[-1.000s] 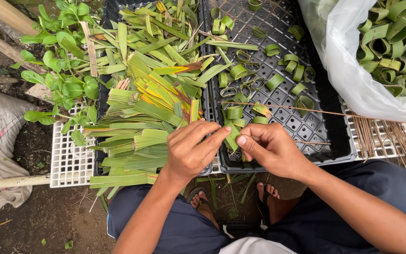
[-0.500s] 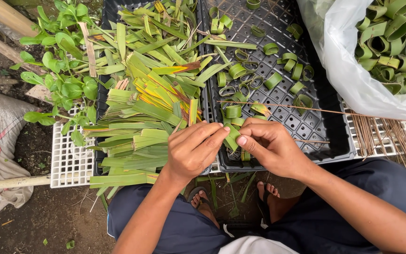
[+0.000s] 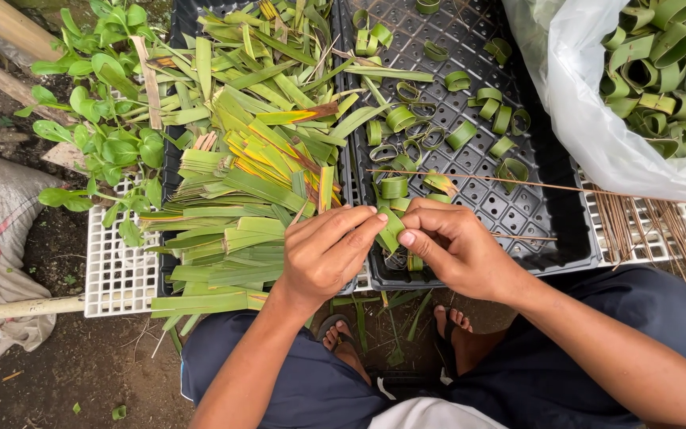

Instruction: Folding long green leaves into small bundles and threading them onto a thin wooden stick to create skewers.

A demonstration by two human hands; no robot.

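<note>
My left hand (image 3: 325,250) and my right hand (image 3: 452,245) meet over the near edge of a black tray (image 3: 549,210), both pinching the same green leaf strip (image 3: 391,226) between fingertips. The strip is partly hidden by my fingers. To the left lies a pile of cut green and yellow leaf strips (image 3: 248,167). Several rolled leaf rings (image 3: 460,135) are scattered in the black tray beyond my right hand.
A clear plastic bag (image 3: 597,119) holding many rolled leaf rings sits at the upper right. Thin brown sticks (image 3: 518,184) lie across the tray and the white grid tray (image 3: 117,278). Leafy green plants (image 3: 105,103) grow at left. My knees and sandalled feet are below.
My hands have stayed together on the leaf strip; the fingers shifted slightly as they work it. Nothing else moved.
</note>
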